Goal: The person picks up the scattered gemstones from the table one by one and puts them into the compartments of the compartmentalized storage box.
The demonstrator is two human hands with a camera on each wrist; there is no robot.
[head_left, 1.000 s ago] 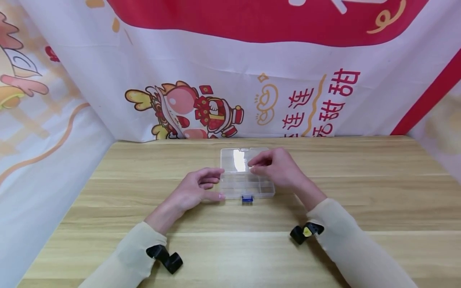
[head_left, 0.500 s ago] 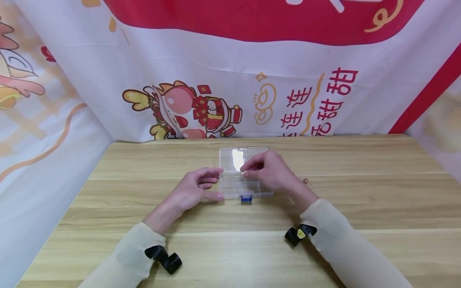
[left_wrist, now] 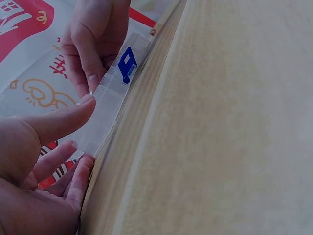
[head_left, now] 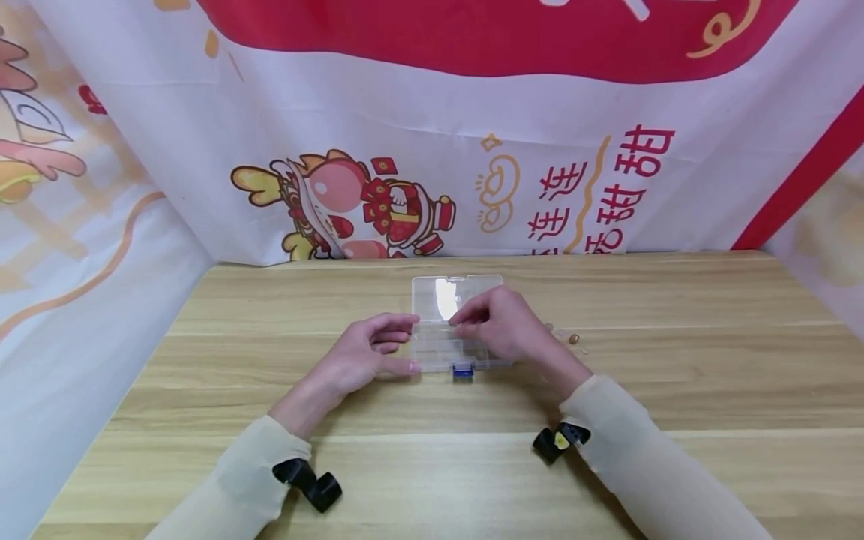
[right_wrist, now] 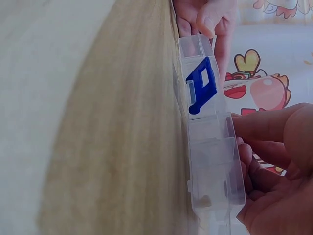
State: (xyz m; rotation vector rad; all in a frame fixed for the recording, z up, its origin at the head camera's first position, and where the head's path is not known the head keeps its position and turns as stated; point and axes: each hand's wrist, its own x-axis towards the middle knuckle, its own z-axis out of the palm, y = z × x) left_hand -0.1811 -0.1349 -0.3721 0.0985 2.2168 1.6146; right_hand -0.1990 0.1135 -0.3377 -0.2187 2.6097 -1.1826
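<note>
A clear plastic compartment box (head_left: pixel 435 345) lies on the table with its lid (head_left: pixel 425 296) laid back and a blue latch (head_left: pixel 463 371) at its front. My left hand (head_left: pixel 364 351) holds the box's left end, thumb at the front corner and fingers along the side. Over the compartments, my right hand (head_left: pixel 502 322) has thumb and forefinger brought together on a small piece, mostly hidden by the fingertips. The right wrist view shows the other fingers (right_wrist: pixel 259 176) curled behind the box. A small brownish object (right_wrist: pixel 204 200) shows through the box's near end there.
Right of the box, partly behind my right wrist, a small brown piece (head_left: pixel 574 339) and a few pale, clear bits (head_left: pixel 550 327) lie on the wooden table (head_left: pixel 675 360). A printed cloth (head_left: pixel 405 97) hangs along the table's back edge.
My right hand has moved left and slightly toward me across the box. The small pieces to the right have come into view from behind the hand. My left hand stays in place.
</note>
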